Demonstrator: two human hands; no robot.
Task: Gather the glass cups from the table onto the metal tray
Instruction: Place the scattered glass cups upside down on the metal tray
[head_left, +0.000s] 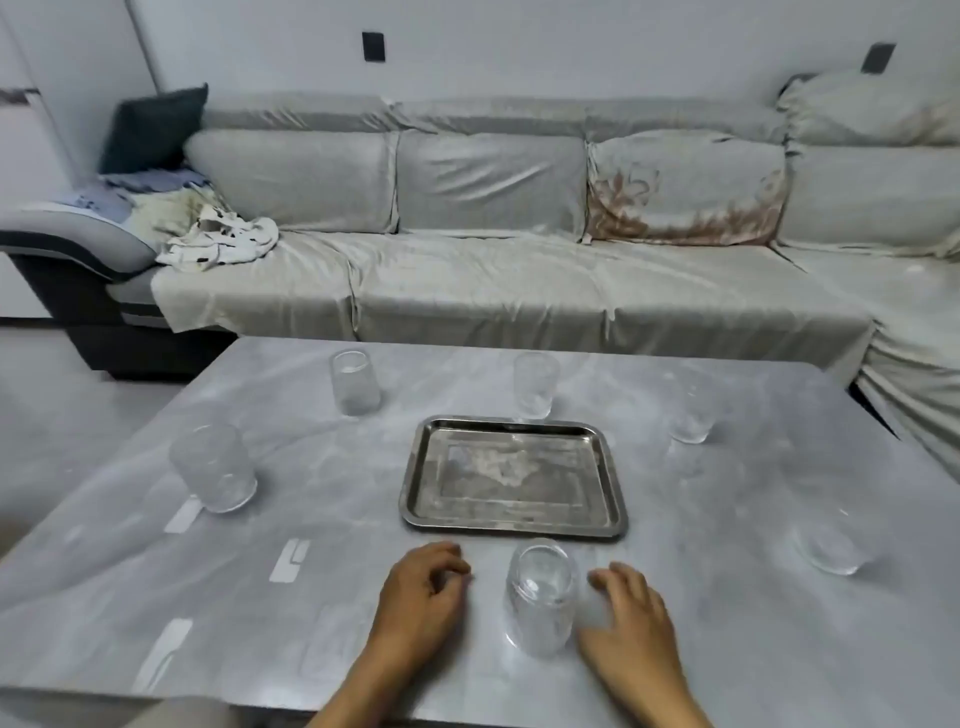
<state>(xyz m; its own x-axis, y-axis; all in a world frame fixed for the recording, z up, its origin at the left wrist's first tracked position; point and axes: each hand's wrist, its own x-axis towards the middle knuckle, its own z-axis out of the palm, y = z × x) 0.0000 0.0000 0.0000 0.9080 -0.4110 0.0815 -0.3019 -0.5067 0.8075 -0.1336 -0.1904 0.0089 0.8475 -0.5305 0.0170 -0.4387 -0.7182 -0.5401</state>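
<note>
Head view shows your left hand (423, 592) loosely curled and your right hand (631, 618) spread open, both palm-down over the table (156, 597), flanking the nearest glass cup (540, 597) without touching it, just before the empty metal tray (511, 475).

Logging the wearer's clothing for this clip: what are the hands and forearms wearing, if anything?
Nothing shows. The left hand and right hand are bare, with no gloves, rings or watch in view. Both forearms are uncovered down to the frame edge; no sleeve is visible.
</note>
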